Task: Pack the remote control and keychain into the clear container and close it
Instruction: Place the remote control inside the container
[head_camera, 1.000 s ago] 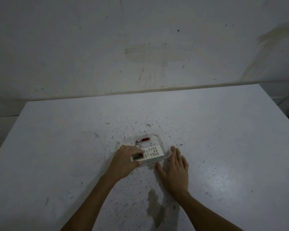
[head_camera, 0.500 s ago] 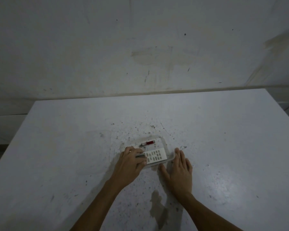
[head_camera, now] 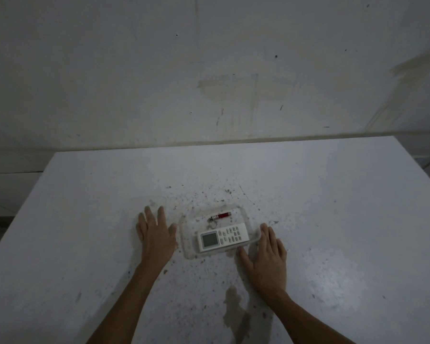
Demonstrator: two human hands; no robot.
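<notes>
Head camera: the remote control (head_camera: 222, 237) and keychain (head_camera: 219, 217) lie in the clear container (head_camera: 255, 240). The left hand (head_camera: 154, 232) and right hand (head_camera: 267, 254) lie flat, fingers straight, holding nothing.

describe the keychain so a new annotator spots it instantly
On the white table, between the two hands, sits a clear container. Inside, beyond the white remote control, lies the keychain: a small red cylinder on a metal ring, the only red thing there.
</notes>
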